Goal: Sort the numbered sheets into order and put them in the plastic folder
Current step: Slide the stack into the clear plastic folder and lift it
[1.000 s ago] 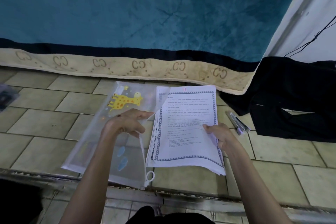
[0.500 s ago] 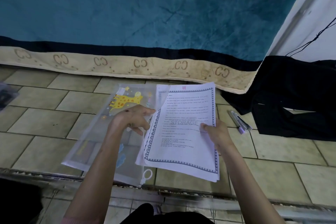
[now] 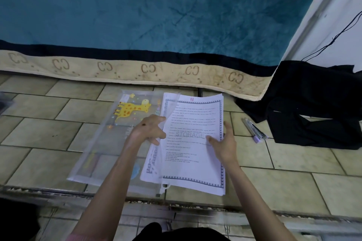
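Observation:
A translucent plastic folder (image 3: 109, 143) with a yellow giraffe print lies on the tiled floor. My left hand (image 3: 148, 131) pinches its top layer at the open right edge and lifts it. The stack of numbered sheets (image 3: 192, 166) lies beside it, top page marked 11 in red with the word STORAGE. The stack's left edge sits under the lifted plastic layer. My right hand (image 3: 223, 143) rests on the top sheet near its right edge, fingers straight and spread, thumb raised.
A blue, red and beige blanket (image 3: 137, 25) hangs along the back. Two pens (image 3: 254, 130) lie on the tiles right of the sheets, next to black cloth (image 3: 313, 103). A metal floor rail (image 3: 195, 204) runs across just below the papers.
The stack has slid left, so its left edge now lies under the folder's lifted layer. My right hand let go of the stack's right edge and now lies flat on it.

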Demonstrator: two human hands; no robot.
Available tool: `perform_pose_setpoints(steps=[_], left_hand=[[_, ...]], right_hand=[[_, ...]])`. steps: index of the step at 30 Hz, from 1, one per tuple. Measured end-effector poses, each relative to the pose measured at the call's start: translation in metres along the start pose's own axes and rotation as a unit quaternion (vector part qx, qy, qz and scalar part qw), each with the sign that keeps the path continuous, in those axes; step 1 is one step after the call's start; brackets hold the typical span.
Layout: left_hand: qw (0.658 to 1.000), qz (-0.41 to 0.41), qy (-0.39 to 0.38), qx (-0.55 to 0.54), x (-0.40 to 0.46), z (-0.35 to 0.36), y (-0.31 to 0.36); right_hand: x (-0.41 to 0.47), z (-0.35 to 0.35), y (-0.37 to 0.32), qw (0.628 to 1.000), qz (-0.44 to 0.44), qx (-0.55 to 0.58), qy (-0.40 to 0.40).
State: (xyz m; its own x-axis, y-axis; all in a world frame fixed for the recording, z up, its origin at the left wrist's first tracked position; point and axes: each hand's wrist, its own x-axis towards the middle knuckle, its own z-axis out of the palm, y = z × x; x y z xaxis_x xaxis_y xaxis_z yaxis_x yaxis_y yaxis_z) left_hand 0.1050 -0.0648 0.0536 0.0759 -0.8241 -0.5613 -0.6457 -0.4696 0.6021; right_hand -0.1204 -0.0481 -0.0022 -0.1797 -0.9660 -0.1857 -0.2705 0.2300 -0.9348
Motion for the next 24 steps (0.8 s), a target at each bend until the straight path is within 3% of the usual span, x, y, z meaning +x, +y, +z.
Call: perform_pose_setpoints(steps=[11,16,18,20,22,24], left_hand=[[0.999,0.005,0.043,0.009,-0.015,0.015,0.011],[0.997,0.032,0.057,0.042,-0.021,0.033,0.028],[0.998,0.029,0.041,-0.034,-0.016,0.028,0.027],[0.991,0.021,0.09,-0.092,-0.006,0.008,0.011],[0.974,-0.006,0.222,-0.034,0.005,-0.02,-0.021],[0.944,-0.075,0.322,-0.019,0.01,-0.04,-0.057]], right_hand=[[0.002,0.016,-0.007,0.976,0.063,0.126,-0.165],[0.005,0.05,-0.021,0.969,0.106,0.164,-0.15],[0.007,0.057,-0.024,0.961,0.149,0.169,-0.161],[0.008,0.055,-0.03,0.931,0.223,0.217,-0.193],[0.012,0.048,-0.03,0.888,0.282,0.275,-0.239],[0.015,0.043,-0.029,0.867,0.295,0.303,-0.262]])
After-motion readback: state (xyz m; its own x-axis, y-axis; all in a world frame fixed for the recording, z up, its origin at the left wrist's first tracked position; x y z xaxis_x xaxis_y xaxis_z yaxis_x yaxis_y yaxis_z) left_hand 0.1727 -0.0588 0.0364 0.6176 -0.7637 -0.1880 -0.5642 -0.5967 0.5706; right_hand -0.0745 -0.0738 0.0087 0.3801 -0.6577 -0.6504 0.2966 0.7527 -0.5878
